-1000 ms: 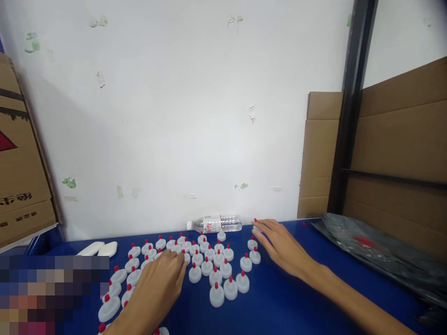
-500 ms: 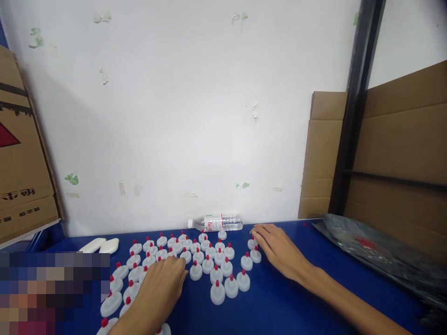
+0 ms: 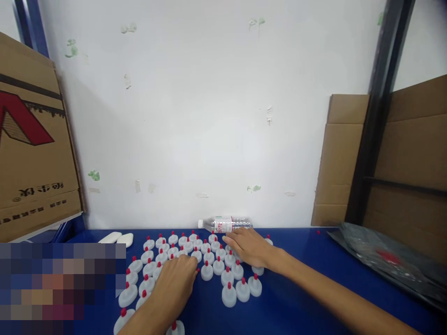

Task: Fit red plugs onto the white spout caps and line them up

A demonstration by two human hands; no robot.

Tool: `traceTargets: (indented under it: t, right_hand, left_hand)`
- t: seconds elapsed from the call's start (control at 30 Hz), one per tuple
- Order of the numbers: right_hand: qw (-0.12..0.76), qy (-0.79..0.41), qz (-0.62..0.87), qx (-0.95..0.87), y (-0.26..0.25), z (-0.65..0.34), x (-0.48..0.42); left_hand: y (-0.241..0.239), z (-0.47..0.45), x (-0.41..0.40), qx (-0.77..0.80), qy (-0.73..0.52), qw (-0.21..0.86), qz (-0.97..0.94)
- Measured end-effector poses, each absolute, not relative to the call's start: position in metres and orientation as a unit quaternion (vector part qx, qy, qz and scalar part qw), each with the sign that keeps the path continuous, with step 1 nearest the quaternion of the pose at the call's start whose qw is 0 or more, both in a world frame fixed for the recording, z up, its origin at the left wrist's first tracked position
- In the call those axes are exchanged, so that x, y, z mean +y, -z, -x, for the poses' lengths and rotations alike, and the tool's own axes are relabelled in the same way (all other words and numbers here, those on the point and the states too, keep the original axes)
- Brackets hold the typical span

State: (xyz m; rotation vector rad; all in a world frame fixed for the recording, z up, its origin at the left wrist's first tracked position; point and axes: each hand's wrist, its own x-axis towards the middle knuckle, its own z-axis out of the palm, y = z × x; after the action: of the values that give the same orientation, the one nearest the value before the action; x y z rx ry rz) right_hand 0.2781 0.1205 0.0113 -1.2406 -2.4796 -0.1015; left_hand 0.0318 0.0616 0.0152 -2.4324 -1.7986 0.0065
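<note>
Several white round plastic lids with red-tipped nozzles [image 3: 229, 296] stand upright in loose groups on the blue table [image 3: 300, 298]. My left hand [image 3: 176, 281] is closed among the left group, back of the hand upward. A small red cap [image 3: 198, 270] peeks out at its thumb side; the rest of the grip is hidden. My right hand [image 3: 249, 246] reaches over the lids at the back with its fingers stretched out. What lies under its fingertips is hidden. Behind it, a clear plastic bottle [image 3: 223, 225] lies on its side against the wall.
Two white smooth pieces [image 3: 125, 240] lie at the back left. A printed cardboard box [image 3: 38, 153] stands left, cardboard sheets [image 3: 340, 163] and a dark post at right. Grey plastic bags [image 3: 387, 256] lie on the right, near a tiny red piece [image 3: 318, 232].
My right hand has moved left, from the lids at the right end to those in front of the bottle. My left hand stays among the lids. The view has shifted left.
</note>
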Motion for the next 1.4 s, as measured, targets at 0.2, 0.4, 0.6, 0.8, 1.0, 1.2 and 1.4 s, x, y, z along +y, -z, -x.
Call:
traceTargets:
  t: [0.2,0.4,0.6,0.8,1.0,1.2,1.4]
  right_hand:
    - [0.257,0.05,0.457,-0.85,-0.032,-0.297,0.097]
    - [0.305,0.045,0.448,-0.839,-0.032,-0.316,0.051]
    - [0.313,0.084,0.331,-0.886,-0.008,-0.31,0.015]
    - [0.388,0.072,0.295,-0.87,0.004,-0.299,0.01]
    - [0.388,0.06,0.286,-0.874,0.007,-0.298,0.006]
    - [0.379,0.056,0.262,-0.886,0.002,-0.301,0.004]
    - [0.399,0.052,0.234,-0.885,-0.002,-0.3,0.002]
  left_hand:
    - [-0.015,-0.029,0.063,-0.579,0.009,0.046,0.814]
    - [-0.013,-0.03,0.065,-0.567,0.002,0.055,0.822]
    - [-0.031,-0.034,0.049,-0.564,0.066,0.08,0.819]
    - [-0.015,-0.047,0.042,-0.455,0.211,0.089,0.86]
    - [0.006,-0.052,0.035,-0.295,0.288,0.122,0.903]
    - [0.003,-0.052,0.034,-0.231,0.29,0.123,0.921]
    - [0.005,-0.057,0.036,-0.216,0.34,0.137,0.905]
